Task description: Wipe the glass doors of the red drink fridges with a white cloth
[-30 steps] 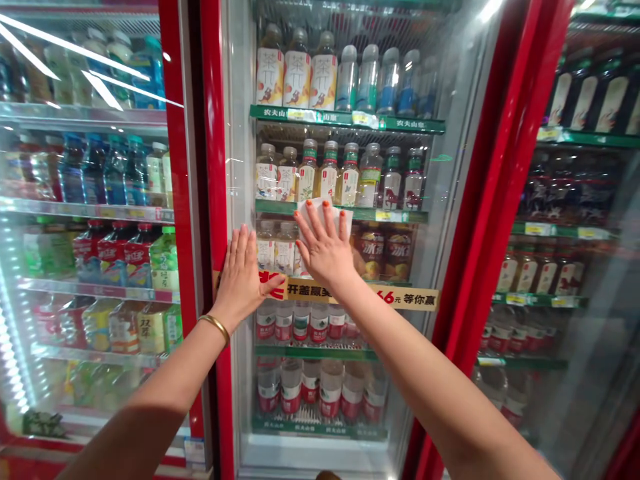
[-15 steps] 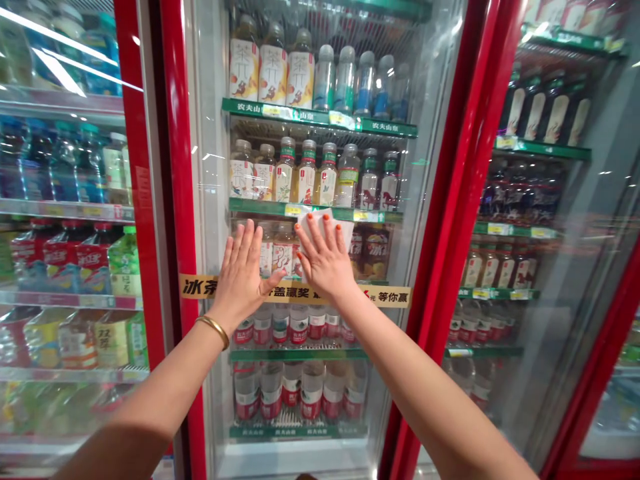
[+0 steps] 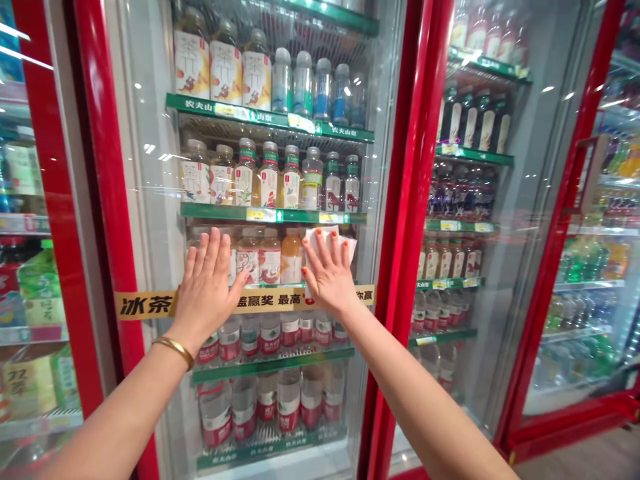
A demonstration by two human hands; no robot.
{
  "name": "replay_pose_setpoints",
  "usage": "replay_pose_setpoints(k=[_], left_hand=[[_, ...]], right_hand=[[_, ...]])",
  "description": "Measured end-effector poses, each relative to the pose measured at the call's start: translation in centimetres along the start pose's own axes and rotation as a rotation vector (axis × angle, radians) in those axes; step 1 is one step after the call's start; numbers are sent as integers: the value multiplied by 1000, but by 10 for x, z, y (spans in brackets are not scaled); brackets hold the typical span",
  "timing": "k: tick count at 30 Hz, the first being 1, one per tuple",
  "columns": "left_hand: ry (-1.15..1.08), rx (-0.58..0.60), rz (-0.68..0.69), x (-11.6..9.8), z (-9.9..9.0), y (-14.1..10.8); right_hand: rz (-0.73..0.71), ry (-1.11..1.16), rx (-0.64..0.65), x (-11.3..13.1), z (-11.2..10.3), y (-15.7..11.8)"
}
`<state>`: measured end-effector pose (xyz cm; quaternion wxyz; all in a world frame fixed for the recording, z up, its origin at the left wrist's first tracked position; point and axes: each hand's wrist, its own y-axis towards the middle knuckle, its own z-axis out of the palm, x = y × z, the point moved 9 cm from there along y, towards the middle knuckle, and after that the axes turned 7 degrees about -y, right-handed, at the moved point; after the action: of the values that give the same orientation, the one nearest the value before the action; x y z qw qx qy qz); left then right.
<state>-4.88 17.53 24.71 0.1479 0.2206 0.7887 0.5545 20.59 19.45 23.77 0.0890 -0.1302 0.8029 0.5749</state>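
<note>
The right grip (image 3: 330,273) is released, fingers splayed over a white cloth (image 3: 351,248) against the glass door (image 3: 150,233), near the centre of the view. At its 9 o'clock, the left grip (image 3: 205,287) is also released, empty, palm toward the glass, overlapping a yellow strip (image 3: 263,300). A gold bracelet (image 3: 175,350) circles that wrist. Bottles (image 3: 269,180) line a green-edged shelf (image 3: 225,212) behind the glass, at the cloth's 11 o'clock

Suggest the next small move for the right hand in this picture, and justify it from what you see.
Perhaps slide the right hand a little upward along the glass: its spread fingers lie over the white cloth, and the left hand is off to the side, out of that path.
</note>
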Motion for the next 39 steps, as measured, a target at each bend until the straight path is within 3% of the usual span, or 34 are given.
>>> replay_pose_setpoints(k=[2, 5, 8, 10, 12, 13, 16, 19, 23, 26, 30, 33, 36, 39], left_hand=[[3, 2, 10, -1, -1, 0], [4, 12, 20, -1, -1, 0], [-11, 5, 19, -2, -2, -1], [-27, -3, 14, -3, -3, -1], [-42, -9, 9, -3, -4, 0], [-48, -12, 5, -4, -4, 0], [-51, -9, -2, -4, -7, 0], [-31, 11, -2, -4, -8, -2], [-25, 25, -28, -6, -7, -16], [-36, 21, -58, -9, -4, -32], [-43, 32, -90, -6, -1, -58], [-41, 49, -95, 2, -3, -74], [-36, 61, -111, 8, -5, -84], [-35, 67, -115, 8, -4, -89]], right_hand=[[-57, 1, 29, 8, 11, -38], [37, -20, 34, -28, 17, -63], [227, -38, -12, -81, 8, -32], [285, -32, -53, -92, 1, -8], [223, -18, -67, -73, 1, -8], [150, -9, -60, -56, 4, -20], [-107, 18, -26, -6, 18, -91], [-95, 20, -32, -14, 26, -136], [109, -6, -38, -52, 29, -106], [125, 3, 0, -36, 35, -95], [-17, 42, 34, 1, 40, -145], [52, 49, 29, -16, 42, -163], [163, 47, 24, -31, 45, -134], [160, 66, 39, -2, 46, -107]])
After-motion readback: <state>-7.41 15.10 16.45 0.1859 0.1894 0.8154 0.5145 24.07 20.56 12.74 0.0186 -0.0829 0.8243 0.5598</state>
